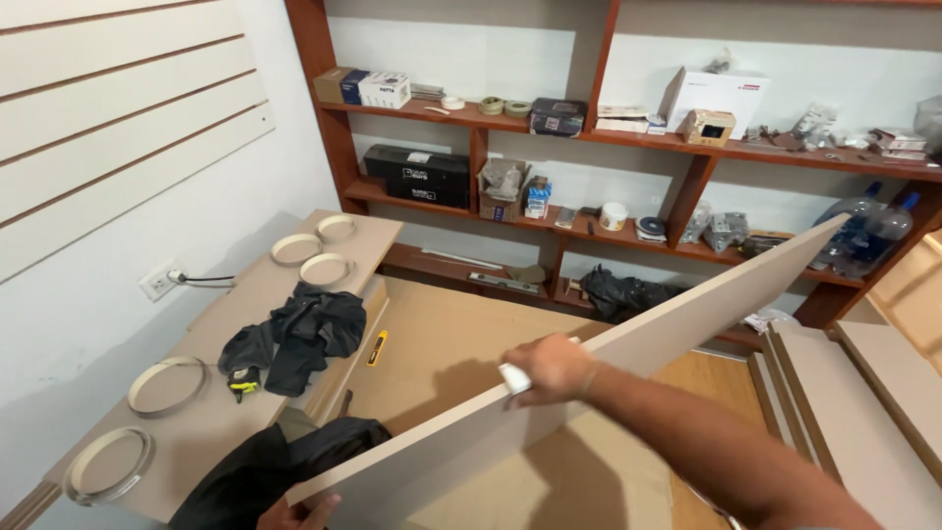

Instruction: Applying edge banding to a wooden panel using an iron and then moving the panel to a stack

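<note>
A long beige board [589, 368] is lying tilted across the middle of the scene, its near left end low and its far right end rising toward the shelves [628, 137]. The right hand [549, 370] is gripping the board's upper edge near its middle, fingers curled over it and also pinching a small white object [514, 378] against the edge. The left hand [299, 512] is holding the board's near left corner from below, only partly showing at the bottom edge, with fingers wrapped around the corner.

Under the board, a wide tan panel [442, 344] is lying flat. To the left, a desk [226, 324] is carrying dark crumpled clothing [299, 334], several rolls of pale edge banding [167, 385] and a yellow utility knife [377, 347]. At the right, more boards [863, 412] are lying stacked. On the far wall, the shelves are holding boxes, tape rolls and large blue water bottles [868, 231].
</note>
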